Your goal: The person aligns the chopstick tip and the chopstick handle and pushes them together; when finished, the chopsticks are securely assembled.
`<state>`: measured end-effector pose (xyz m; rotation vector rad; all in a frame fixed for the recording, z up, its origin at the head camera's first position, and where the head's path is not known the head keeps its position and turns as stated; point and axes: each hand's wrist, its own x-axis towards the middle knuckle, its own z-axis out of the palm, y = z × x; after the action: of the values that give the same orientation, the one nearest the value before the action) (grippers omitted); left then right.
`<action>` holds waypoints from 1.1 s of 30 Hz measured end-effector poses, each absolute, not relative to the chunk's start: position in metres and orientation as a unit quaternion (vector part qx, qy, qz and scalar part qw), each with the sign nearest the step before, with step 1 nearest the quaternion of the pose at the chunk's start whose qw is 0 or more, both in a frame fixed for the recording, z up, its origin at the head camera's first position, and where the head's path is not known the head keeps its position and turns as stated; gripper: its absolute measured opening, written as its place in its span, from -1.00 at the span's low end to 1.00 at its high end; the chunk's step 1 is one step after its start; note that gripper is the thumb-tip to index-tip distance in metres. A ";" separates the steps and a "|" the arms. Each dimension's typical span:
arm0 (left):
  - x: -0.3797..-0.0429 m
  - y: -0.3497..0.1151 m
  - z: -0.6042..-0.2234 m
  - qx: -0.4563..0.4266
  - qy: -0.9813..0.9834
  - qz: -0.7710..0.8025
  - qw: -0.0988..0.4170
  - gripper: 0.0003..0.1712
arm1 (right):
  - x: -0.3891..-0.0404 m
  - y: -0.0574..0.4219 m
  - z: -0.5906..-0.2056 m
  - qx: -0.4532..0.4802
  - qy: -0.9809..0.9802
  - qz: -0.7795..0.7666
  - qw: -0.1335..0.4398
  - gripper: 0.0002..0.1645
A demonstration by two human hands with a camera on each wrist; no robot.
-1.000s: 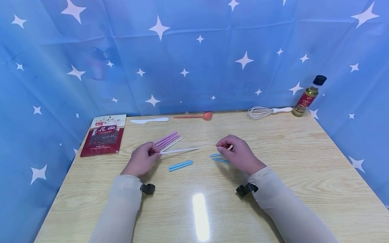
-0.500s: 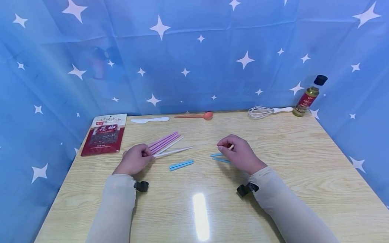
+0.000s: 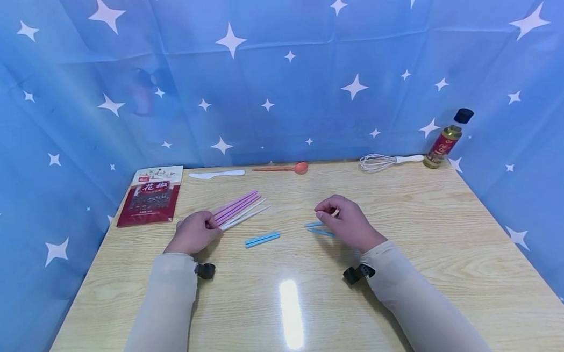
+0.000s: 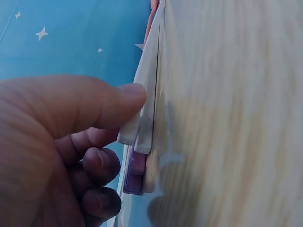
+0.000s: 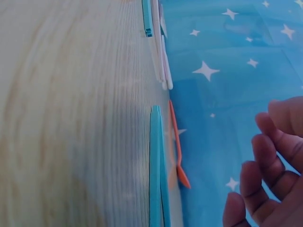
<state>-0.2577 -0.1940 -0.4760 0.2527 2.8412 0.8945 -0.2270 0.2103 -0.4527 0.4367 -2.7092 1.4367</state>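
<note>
In the head view my left hand point(image 3: 195, 233) pinches the near end of a white chopstick point(image 3: 251, 214) between thumb and index finger. Another white chopstick point(image 4: 145, 135) lies right alongside it in the left wrist view. Several purple chopsticks point(image 3: 237, 206) lie just beyond the white ones, their near ends partly hidden by my fingers. My right hand point(image 3: 350, 223) hovers with loosely curled fingers and nothing in them. Below it are two light-blue chopsticks point(image 5: 155, 165), spread slightly apart and partly covered by the hand in the head view. Another light-blue pair point(image 3: 263, 240) lies side by side between the hands.
Along the table's back edge lie a white knife point(image 3: 217, 174), an orange spoon point(image 3: 301, 168) and a whisk point(image 3: 379, 162). A red spice packet point(image 3: 150, 197) lies at the back left. An oil bottle point(image 3: 442, 145) stands at the back right, before a blue starry curtain point(image 3: 276, 74).
My left hand has drawn the white chopstick left, and its far end has swung away from me, up against the other white chopstick. The right hand has stayed put.
</note>
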 end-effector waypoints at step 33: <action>-0.237 -0.132 -0.463 0.192 0.905 0.360 0.120 -0.90 | -0.237 0.234 -0.456 0.111 -0.921 0.344 -0.145 -0.96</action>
<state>-0.2371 -0.1321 -0.4634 0.5620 2.6440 1.0506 -0.2366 0.2343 -0.4558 0.3836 -3.1953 1.1916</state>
